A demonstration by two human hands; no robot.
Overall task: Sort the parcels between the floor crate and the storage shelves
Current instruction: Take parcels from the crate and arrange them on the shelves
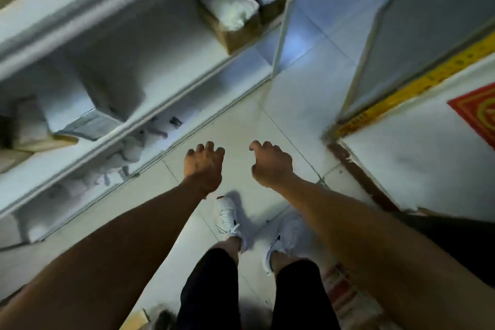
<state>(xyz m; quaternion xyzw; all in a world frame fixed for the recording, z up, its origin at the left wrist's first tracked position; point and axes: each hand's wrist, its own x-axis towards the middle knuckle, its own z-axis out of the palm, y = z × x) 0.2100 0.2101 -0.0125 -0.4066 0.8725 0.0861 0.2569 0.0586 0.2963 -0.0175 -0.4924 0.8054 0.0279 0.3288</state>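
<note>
Along the left side, white storage shelves (150, 118) run diagonally from the lower left toward the upper middle, their long edges sloping up to the right. On the middle shelf near its left end lie a tan cardboard box (29, 128) and a flat grey parcel (91, 123) whose long axis follows the shelf edge. Soft white bagged parcels (126, 153) crowd the lowest shelf by its front edge. At the far right end of the middle shelf, a white padded bundle (233, 8) sits on a brown carton (241, 32). No label is readable through the blur.

Over the pale glossy floor tiles (267, 120), the left hand (205, 166) hangs with fingers loosely curled, holding nothing. Just beside it, the right hand (270, 163) is likewise loosely curled and empty. White sneakers (227, 220) stand below. At the right, a yellow strip (417, 86) bears illegible marks.
</note>
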